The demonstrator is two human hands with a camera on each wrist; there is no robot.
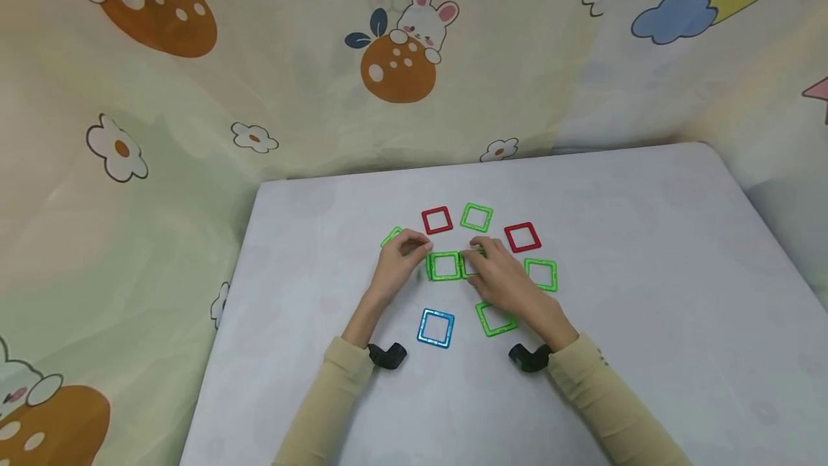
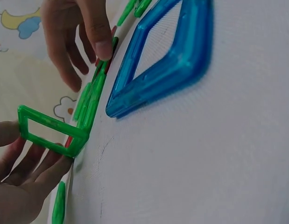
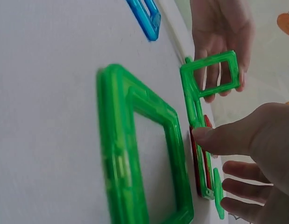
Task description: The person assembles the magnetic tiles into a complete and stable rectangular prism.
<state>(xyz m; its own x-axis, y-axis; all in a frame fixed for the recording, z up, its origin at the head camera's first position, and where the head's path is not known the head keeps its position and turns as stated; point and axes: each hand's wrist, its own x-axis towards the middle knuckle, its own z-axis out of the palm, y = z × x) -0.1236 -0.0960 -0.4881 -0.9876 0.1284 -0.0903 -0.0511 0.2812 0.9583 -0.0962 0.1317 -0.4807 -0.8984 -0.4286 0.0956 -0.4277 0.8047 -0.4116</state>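
At the middle of the table my left hand (image 1: pixel 399 262) pinches a green square frame tile (image 2: pixel 51 130) between thumb and fingers. That tile stands upright at the left edge of a flat green frame tile (image 1: pixel 445 266). Joined along the right side is another flat green tile (image 3: pixel 204 163), partly covered by my right hand (image 1: pixel 501 273). The right thumb (image 3: pixel 205 135) lies on it near the seam, while several other fingers extend straight past it. In the head view the right index fingertip bends down over the same tile.
Around the hands lie a blue frame tile (image 1: pixel 436 328), two red ones (image 1: pixel 437 210) and several loose green ones (image 1: pixel 476 206). One green tile (image 1: pixel 497 333) lies just under the right wrist. Behind the white table (image 1: pixel 647 250) hangs a patterned cloth (image 1: pixel 310 63).
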